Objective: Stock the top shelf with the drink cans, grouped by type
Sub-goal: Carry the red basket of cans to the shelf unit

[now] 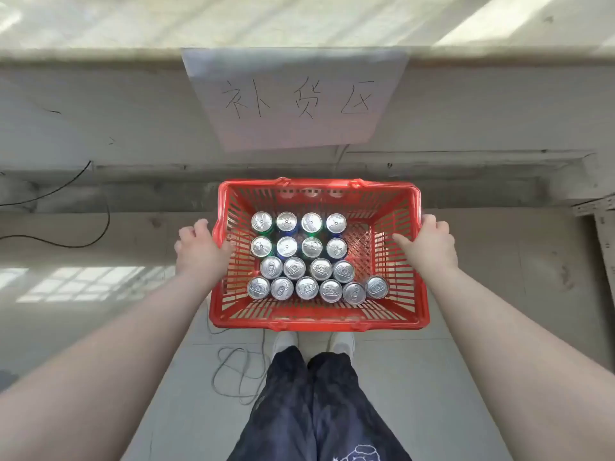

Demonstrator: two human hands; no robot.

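Closest to me are the person's dark trousers and white shoes (283, 341), planted on pale floor tiles with a loose loop of grey cable (233, 374) lying just beside the left foot, which is something to step around. Both bare arms reach forward to a red plastic shopping basket (316, 324). The left hand (199, 247) is clamped on the left end wall with its thumb over the rim, and the right hand (429, 244) grips the right end wall the same way, so the basket is held by its ends rather than its handles, which lie folded flat along the long sides. Inside stand the drink cans (294, 268), eighteen of them upright in four rows. The ten nearer ones show only silver tops, while the eight farther ones show hints of green and blue sides. To my eye this is the carrying stage, with nothing shelved yet. The next move is to bring the load level to the shelf, which is nowhere in sight, and set it down before sorting. The cans are loosely packed towards the left, with bare floor on the basket's right, so a tilt could slide or topple them. Beyond the basket runs a scuffed wall ledge with a black cable (100, 221) trailing at left, and above it hangs a handwritten paper sign (296, 101).
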